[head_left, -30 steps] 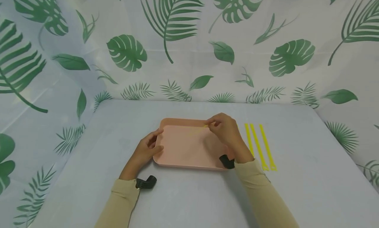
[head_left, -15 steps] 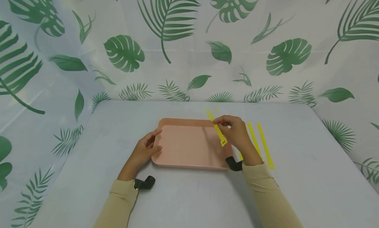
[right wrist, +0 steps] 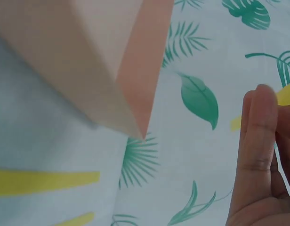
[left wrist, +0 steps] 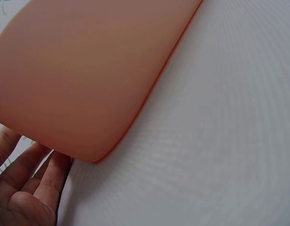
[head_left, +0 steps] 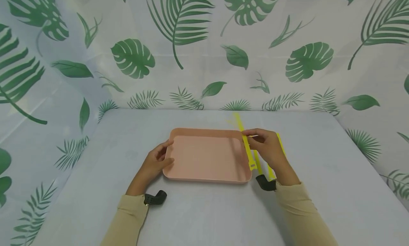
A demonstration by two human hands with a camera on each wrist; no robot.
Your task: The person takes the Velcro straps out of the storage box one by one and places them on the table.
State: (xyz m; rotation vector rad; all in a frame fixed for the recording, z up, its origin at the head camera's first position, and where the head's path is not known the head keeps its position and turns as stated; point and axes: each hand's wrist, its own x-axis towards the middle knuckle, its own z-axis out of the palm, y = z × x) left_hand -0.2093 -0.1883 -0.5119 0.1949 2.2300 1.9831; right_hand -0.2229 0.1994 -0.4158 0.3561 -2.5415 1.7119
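In the head view my left hand holds the left side of a pink rectangular tray, thumb and fingertips over its rim. Seen from the left wrist, fingers lie against the tray's outer wall. My right hand pinches a flat yellow strip with a wider, slotted lower end. That strip stands tilted above the tray's right edge, its upper end blurred. In the right wrist view the hand covers most of the pinched strip.
Several more yellow strips lie on the white tabletop right of the tray, partly hidden by my right hand and wrist. A leaf-printed cloth hangs behind and beside the table. A black wrist camera sits on my left wrist.
My right hand has moved right, from over the tray's back right part to its right edge, carrying the yellow strip, which has turned more upright. The left hand stays on the tray.
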